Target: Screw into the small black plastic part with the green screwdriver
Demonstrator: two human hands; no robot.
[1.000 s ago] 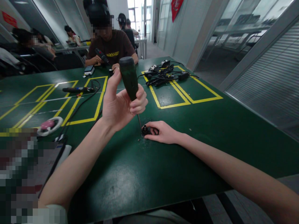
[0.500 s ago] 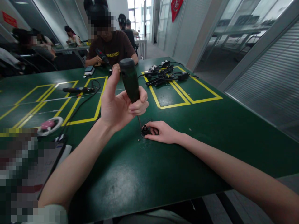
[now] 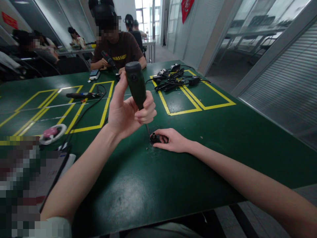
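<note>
My left hand (image 3: 126, 112) is wrapped around the dark handle of a screwdriver (image 3: 135, 84), its thumb lying along the side of the grip. The thin shaft slants down to the edge of a small black part (image 3: 154, 138) on the green table. That part has a short upright cylinder and a looped section; its exact kind is unclear. My right hand (image 3: 174, 140) pinches it from the right between thumb and fingers, against the tabletop. A tiny bit, perhaps a screw (image 3: 147, 148), lies just left of it. The tip of the shaft is hard to make out.
Tangled black cables and adapters (image 3: 173, 79) lie at the back right inside yellow tape. Back left is a corded black tool (image 3: 84, 95). A white ring with a pink middle (image 3: 51, 133) rests at left. A person (image 3: 119, 49) sits opposite, holding a dark tool.
The screwdriver's handle has tilted slightly to the left with my left hand around it. My right hand and the black part have stayed in place.
</note>
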